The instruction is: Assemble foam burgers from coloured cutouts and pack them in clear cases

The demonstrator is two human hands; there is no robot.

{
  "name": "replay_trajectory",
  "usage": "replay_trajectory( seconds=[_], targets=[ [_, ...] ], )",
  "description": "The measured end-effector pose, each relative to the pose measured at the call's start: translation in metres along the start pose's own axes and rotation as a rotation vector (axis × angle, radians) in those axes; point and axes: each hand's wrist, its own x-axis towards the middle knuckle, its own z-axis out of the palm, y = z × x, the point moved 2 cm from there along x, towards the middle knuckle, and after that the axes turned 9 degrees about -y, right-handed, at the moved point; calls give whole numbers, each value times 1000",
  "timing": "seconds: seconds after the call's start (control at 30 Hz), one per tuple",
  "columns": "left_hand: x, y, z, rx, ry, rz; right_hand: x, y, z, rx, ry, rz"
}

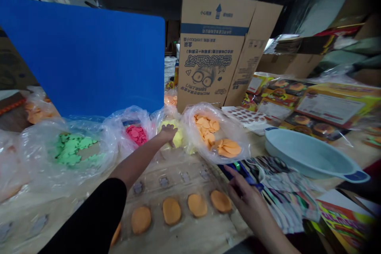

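My left hand reaches far forward into a clear bag of yellow foam pieces, fingers curled down among them. My right hand rests at the right edge of a clear plastic tray, fingers partly curled beside a stack of printed cards. The tray holds a row of orange oval pieces in its near pockets. Bags of green pieces, pink pieces and orange pieces sit along the back of the table.
A blue board stands upright behind the bags. A tall cardboard box stands at the back centre. A pale blue basin lies to the right, with printed toy packaging stacked behind it.
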Motion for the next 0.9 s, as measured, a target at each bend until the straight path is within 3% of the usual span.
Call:
replay_trajectory(
  seconds=[0.1,0.27,0.47,0.67,0.9],
  targets=[
    [21,5,3,35,-53,96,-4,-1,2,6,-10,-8],
    [41,-10,17,65,-98,128,-14,3,0,37,34,-1],
    [25,-19,25,205,-36,283,-16,-5,3,50,62,-12],
    [1,-14,27,250,1,279,-20,-8,10,53,38,-28],
    [5,-12,20,183,17,207,-19,8,11,146,43,17]
  ],
)
